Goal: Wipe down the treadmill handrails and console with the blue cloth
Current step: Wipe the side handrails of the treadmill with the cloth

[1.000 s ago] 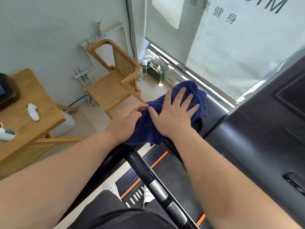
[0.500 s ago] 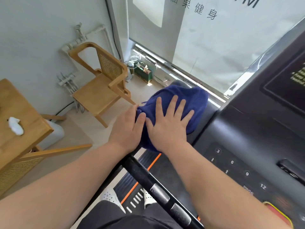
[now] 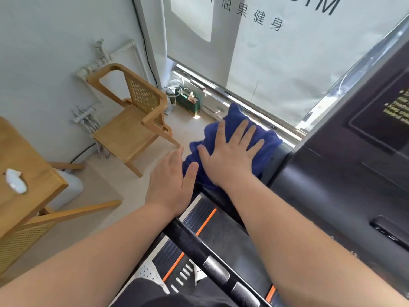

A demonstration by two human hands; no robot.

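Right hand (image 3: 230, 154) flat, fingers spread, pressing the blue cloth (image 3: 269, 140) onto the dark corner where the console (image 3: 332, 185) meets the handrail (image 3: 195, 243), centre of frame. Left hand (image 3: 169, 180) just beside it, fingers straight and close together, thumb touching the cloth's left edge, gripping nothing. Can't tell if its palm rests on the rail. Handrail runs down to bottom centre. Wooden chair (image 3: 132, 122) upper left. Tabletop (image 3: 28, 165) at left edge, 1 white object (image 3: 15, 185) on it.
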